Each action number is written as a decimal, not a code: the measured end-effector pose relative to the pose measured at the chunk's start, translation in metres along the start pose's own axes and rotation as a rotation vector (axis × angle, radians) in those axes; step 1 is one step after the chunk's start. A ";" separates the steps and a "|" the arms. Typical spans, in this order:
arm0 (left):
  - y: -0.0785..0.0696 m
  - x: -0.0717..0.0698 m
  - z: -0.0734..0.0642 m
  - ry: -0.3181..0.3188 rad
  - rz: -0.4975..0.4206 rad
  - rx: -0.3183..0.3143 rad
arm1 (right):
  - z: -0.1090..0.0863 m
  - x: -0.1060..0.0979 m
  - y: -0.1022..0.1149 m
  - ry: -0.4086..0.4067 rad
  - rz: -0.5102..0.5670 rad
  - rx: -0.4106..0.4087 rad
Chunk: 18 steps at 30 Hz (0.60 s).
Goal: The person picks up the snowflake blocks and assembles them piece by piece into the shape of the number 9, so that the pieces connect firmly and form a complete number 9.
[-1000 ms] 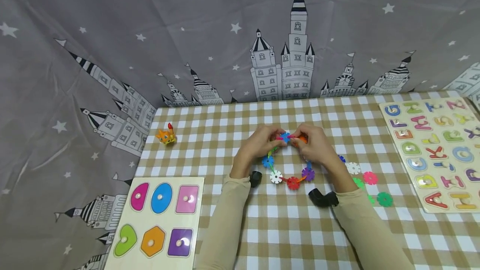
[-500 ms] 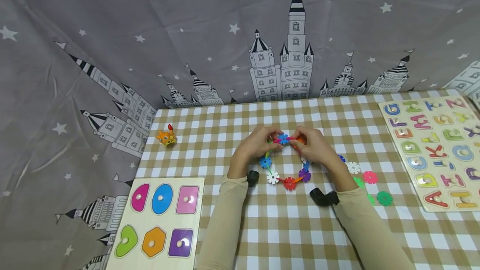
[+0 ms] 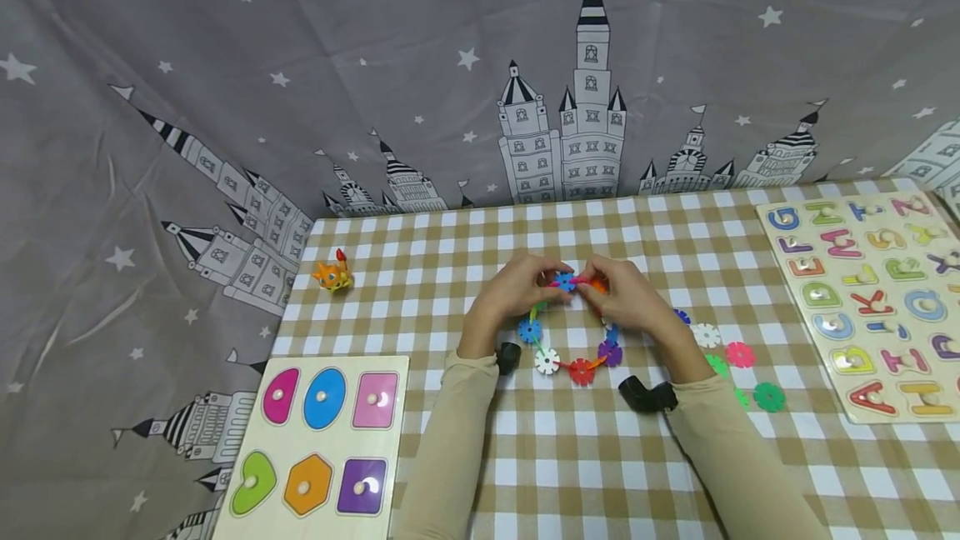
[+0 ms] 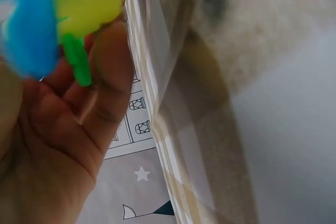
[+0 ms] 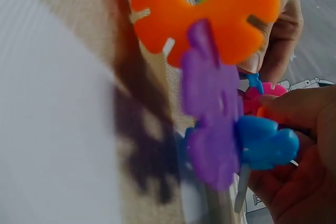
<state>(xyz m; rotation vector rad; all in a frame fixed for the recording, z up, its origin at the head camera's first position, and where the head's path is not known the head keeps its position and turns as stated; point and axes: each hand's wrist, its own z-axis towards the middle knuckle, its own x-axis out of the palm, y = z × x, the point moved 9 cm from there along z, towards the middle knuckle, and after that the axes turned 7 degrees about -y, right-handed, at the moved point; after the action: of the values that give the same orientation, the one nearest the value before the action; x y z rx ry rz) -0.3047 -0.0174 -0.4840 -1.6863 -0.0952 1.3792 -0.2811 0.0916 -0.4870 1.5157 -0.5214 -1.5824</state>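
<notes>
A ring of colourful interlocking snowflake discs hangs between both hands over the checked cloth. At its top, a blue disc (image 3: pixel 565 282) sits between pink ones. My left hand (image 3: pixel 513 292) pinches the ring left of it with thumb and fingers; my right hand (image 3: pixel 624 294) pinches it on the right. A white disc (image 3: pixel 547 361), a red disc (image 3: pixel 581 371) and a purple disc (image 3: pixel 611 353) form the near side. In the left wrist view, a yellow disc (image 4: pixel 86 6) joins a green one (image 4: pixel 77 60). In the right wrist view, an orange disc (image 5: pixel 210 9) slots into a purple disc.
Loose discs, among them a pink disc (image 3: pixel 741 355) and a green disc (image 3: pixel 768 397), lie right of the right forearm. A shape puzzle board (image 3: pixel 397 432) is at left, an alphabet board (image 3: pixel 817 373) at right. A small orange toy figure (image 3: pixel 332 275) stands back left.
Both hands have shifted slightly left and toward the person, with the blue disc at the ring's top. The near side of the ring has swung a little left. Both hands keep their hold.
</notes>
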 end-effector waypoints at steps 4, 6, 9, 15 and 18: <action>-0.001 0.001 0.001 0.010 0.020 -0.011 | -0.001 0.000 0.002 0.008 -0.018 -0.010; -0.001 0.002 0.001 0.018 0.040 -0.012 | -0.001 0.000 0.002 0.012 -0.033 -0.015; -0.001 0.003 0.001 0.030 0.064 -0.019 | -0.002 0.001 0.003 0.021 -0.060 -0.026; 0.002 0.003 0.001 0.006 0.050 -0.022 | -0.002 0.000 0.002 0.008 -0.034 -0.042; 0.003 0.002 0.001 -0.007 0.015 -0.010 | -0.001 -0.002 0.000 -0.005 0.008 -0.046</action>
<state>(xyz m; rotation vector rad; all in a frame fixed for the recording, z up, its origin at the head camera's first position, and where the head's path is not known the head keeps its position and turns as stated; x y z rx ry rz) -0.3058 -0.0177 -0.4871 -1.6936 -0.0941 1.3976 -0.2798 0.0934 -0.4859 1.4747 -0.4900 -1.5820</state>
